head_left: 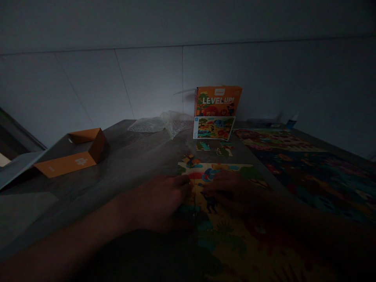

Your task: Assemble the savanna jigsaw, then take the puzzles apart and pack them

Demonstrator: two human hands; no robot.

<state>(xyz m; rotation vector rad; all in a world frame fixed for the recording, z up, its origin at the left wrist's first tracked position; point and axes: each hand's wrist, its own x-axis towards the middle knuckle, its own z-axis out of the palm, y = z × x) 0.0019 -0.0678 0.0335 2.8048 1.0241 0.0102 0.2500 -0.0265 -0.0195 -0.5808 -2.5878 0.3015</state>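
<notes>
The scene is very dark. A partly joined jigsaw puzzle with animal and plant pictures lies on the grey table before me. My left hand is at its left edge, fingers bent and closed over a puzzle piece by the upper left of the picture. Over the upper middle of the puzzle rests my right hand, its fingers stretched out and lying on the surface. A loose orange-toned piece sits just beyond the top left corner. Further back are a green-blue piece and another loose piece.
An orange "LEVEL UP!" box stands upright behind, a picture card leaning on it. Clear plastic wrap lies beside it. An open orange box part is at left. Other puzzles cover the right side. A wall closes the back.
</notes>
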